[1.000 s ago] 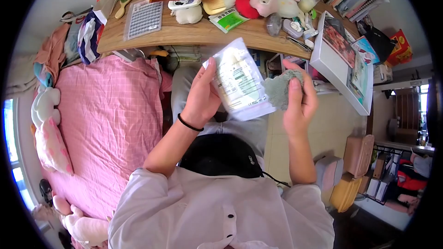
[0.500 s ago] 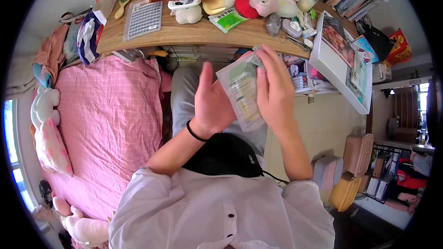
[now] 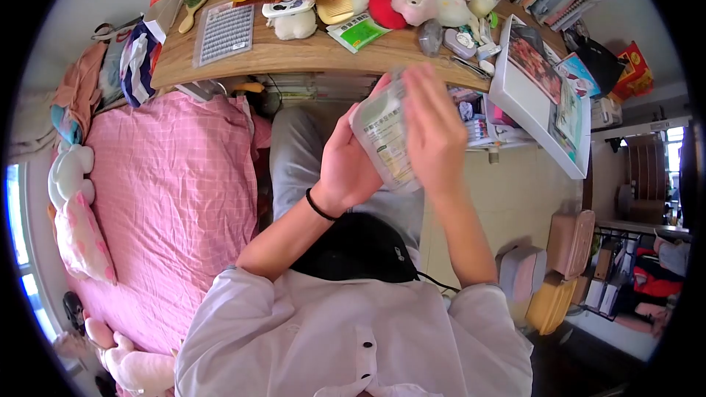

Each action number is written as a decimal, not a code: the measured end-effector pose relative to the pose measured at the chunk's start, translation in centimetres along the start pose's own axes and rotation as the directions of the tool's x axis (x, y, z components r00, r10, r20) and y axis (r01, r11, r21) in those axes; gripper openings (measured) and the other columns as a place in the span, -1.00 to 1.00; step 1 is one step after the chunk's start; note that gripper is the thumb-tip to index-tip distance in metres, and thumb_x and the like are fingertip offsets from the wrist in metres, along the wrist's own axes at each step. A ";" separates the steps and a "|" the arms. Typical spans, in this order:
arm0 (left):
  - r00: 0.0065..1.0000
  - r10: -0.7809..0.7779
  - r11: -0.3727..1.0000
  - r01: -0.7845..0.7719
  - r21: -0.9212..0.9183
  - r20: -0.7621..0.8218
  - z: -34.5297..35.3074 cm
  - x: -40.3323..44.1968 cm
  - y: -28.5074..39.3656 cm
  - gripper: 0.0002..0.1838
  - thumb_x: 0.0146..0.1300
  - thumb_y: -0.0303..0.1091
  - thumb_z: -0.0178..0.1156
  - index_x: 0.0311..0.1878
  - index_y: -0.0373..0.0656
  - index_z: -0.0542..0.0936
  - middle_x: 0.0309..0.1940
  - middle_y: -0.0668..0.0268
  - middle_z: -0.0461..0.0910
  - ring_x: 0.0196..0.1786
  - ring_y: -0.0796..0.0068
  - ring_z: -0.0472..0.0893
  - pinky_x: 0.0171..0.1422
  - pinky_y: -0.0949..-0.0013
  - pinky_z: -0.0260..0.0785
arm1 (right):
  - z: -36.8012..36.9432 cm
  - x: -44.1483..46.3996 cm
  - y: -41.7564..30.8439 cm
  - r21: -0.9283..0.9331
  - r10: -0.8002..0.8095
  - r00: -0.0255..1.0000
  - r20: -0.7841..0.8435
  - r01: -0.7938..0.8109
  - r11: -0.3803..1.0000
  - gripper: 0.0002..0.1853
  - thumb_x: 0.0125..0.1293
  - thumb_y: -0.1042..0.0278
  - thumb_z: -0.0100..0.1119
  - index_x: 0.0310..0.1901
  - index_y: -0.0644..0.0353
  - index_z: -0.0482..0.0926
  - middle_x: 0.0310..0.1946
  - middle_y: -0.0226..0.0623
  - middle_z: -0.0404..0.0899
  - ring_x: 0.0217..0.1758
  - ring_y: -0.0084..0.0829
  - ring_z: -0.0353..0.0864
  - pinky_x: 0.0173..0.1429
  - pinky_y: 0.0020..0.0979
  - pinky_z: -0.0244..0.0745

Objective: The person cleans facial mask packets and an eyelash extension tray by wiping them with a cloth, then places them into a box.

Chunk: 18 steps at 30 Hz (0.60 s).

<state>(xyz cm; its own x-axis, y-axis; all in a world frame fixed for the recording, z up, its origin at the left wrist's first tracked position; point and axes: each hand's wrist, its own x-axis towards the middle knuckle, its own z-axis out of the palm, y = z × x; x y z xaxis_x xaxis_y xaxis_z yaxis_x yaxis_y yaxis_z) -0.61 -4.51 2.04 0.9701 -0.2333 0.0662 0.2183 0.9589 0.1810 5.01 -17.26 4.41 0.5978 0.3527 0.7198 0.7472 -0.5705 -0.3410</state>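
Over my lap, a white-and-green flat packet (image 3: 385,138) with printed text is held tilted between my two hands. My left hand (image 3: 346,170), with a black band at the wrist, cups it from behind and from the left, most of its fingers hidden by the packet. My right hand (image 3: 435,136) lies along the packet's right side, its fingers together and smeared by motion. Greyish-green stuff shows at the packet's top near the right fingertips; I cannot make out what it is.
Ahead stands a wooden desk (image 3: 287,65) with a lash tray (image 3: 224,33), a green packet (image 3: 358,31), a comb (image 3: 334,12) and plush toys. A white box lid (image 3: 577,165) juts over its right edge. A pink bed (image 3: 162,198) is at left, suitcases (image 3: 572,242) at right.
My left thumb has moved in from standing apart to rest along the packet's edge. My right hand has slid over more of the packet, its fingers now straighter and blurred.
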 end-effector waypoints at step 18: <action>0.996 -0.057 0.990 0.066 -0.125 0.075 -3.2 -0.1 -0.5 -0.34 0.55 0.12 -0.25 0.56 -0.05 0.28 0.53 0.30 0.32 0.55 0.25 0.31 0.63 0.06 0.05 | 1.0 -0.4 0.9 0.092 0.033 0.999 -0.006 -0.032 0.995 -0.63 0.29 0.58 0.25 0.14 0.36 0.60 0.19 -0.03 0.60 0.37 -0.03 0.52 0.50 0.01 0.36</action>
<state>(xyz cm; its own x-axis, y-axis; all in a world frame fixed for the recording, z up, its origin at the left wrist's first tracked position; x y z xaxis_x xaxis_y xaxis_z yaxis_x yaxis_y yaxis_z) -0.51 -4.43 -1.24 0.9453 -0.2993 0.1294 0.2936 0.9540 0.0611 5.75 -17.19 3.18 0.6203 0.3295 0.7118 0.7512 -0.5105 -0.4184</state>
